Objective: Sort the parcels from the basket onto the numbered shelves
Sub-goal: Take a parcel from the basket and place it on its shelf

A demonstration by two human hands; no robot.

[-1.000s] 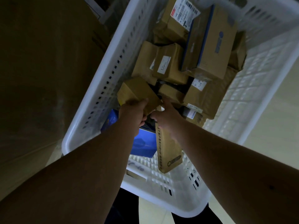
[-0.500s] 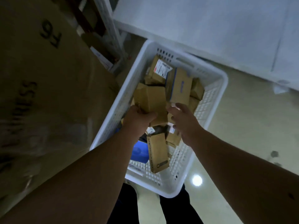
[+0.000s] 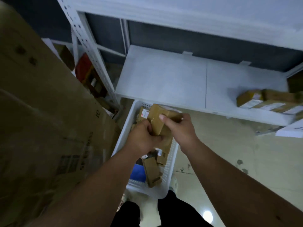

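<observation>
Both my hands hold one brown cardboard parcel (image 3: 158, 119) above the white plastic basket (image 3: 122, 136) on the floor. My left hand (image 3: 144, 139) grips its near lower corner. My right hand (image 3: 178, 128) grips its right side, thumb on the top face. Several more brown parcels lie in the basket (image 3: 152, 172), with a blue one (image 3: 137, 174) under them. The white shelf (image 3: 164, 76) stands just beyond the basket; a few labelled parcels (image 3: 265, 100) lie at its right end.
A big cardboard box (image 3: 41, 120) fills the left side, close to the basket. A white perforated shelf post (image 3: 91, 51) rises between box and shelf. An upper shelf board (image 3: 188, 12) overhangs. Beige floor (image 3: 229, 153) lies to the right, with white paper (image 3: 290, 131) on it.
The brown parcel has come up out of the basket in my left hand. My right hand has taken hold of it too. My view has risen away from the basket toward the shelf.
</observation>
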